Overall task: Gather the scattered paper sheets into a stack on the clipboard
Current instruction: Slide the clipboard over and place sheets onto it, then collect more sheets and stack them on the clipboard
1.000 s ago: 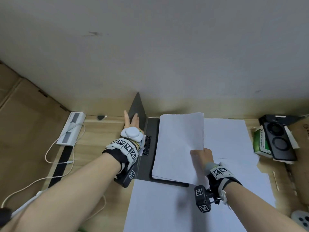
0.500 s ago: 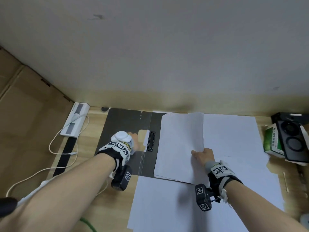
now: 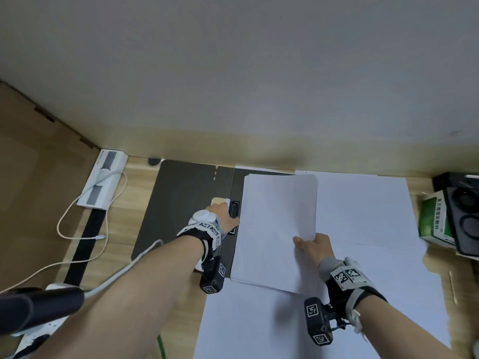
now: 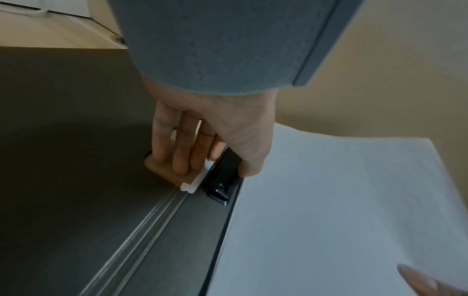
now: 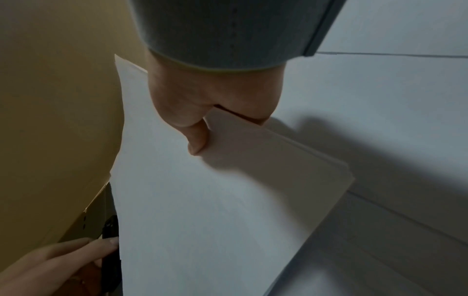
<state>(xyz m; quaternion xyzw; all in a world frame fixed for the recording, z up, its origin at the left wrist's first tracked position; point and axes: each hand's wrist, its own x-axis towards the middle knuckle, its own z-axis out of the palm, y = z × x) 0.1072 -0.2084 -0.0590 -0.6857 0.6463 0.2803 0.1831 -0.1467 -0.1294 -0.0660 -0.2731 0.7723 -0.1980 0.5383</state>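
Note:
A dark folding clipboard (image 3: 181,203) lies open and flat on the wooden table. Its black clip (image 3: 234,212) (image 4: 222,176) sits at the fold. My left hand (image 3: 223,218) (image 4: 202,144) pinches the clip, fingers down in the cover's cut-out and thumb on the paper side. A stack of white sheets (image 3: 274,224) (image 4: 329,210) (image 5: 202,200) rests on the right half, its left edge beside the clip. My right hand (image 3: 311,244) (image 5: 202,112) pinches the stack's right edge and holds that side slightly raised. Loose sheets lie to the right (image 3: 363,203) and in front (image 3: 246,320).
A white power strip (image 3: 103,182) with a white cable (image 3: 77,229) lies at the back left. A green box (image 3: 435,221) and a black device (image 3: 464,216) stand at the right edge. The wall runs close behind the clipboard; cardboard (image 3: 31,177) closes the left side.
The clipboard's left cover went from standing upright to lying flat. My left hand moved from the cover to the clip. My right hand kept its pinch on the stack.

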